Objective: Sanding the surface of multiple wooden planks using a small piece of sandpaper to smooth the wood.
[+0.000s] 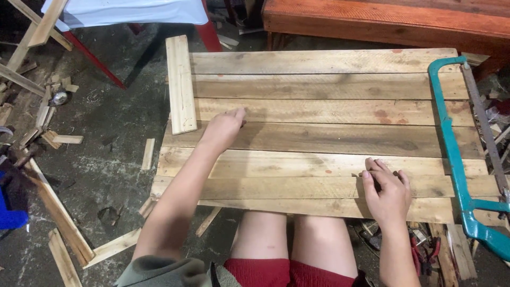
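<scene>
Resting on a panel of pale wooden slats (329, 138), both of the person's bare hands lay flat against the wood and closed on nothing. The left hand (223, 129) sat near the panel's left edge, its fingers loosely curled and its fingertips touching a darker slat in the middle rows. The right hand (387, 191) lay lower and further right, fingers straight and close together, pressing on the slats nearest the person's knees. Neither grip pinched or wrapped anything; both only bore down on the surface.

The slats ran with their long axis left to right across the view, laid side by side from the near edge to the far edge. A short cross batten (180, 84) stood at right angles to them, its long axis pointing away from the person, lying over the panel's far left corner. It lay just beyond and to the left of the left hand, apart from it, and well away from the right hand, so the left was clearly the nearer.

A teal-framed hacksaw (457, 159) lay along the panel's right edge, beyond the right hand and untouched. Wood offcuts (66, 139) littered the concrete floor (106, 175) to the left.
</scene>
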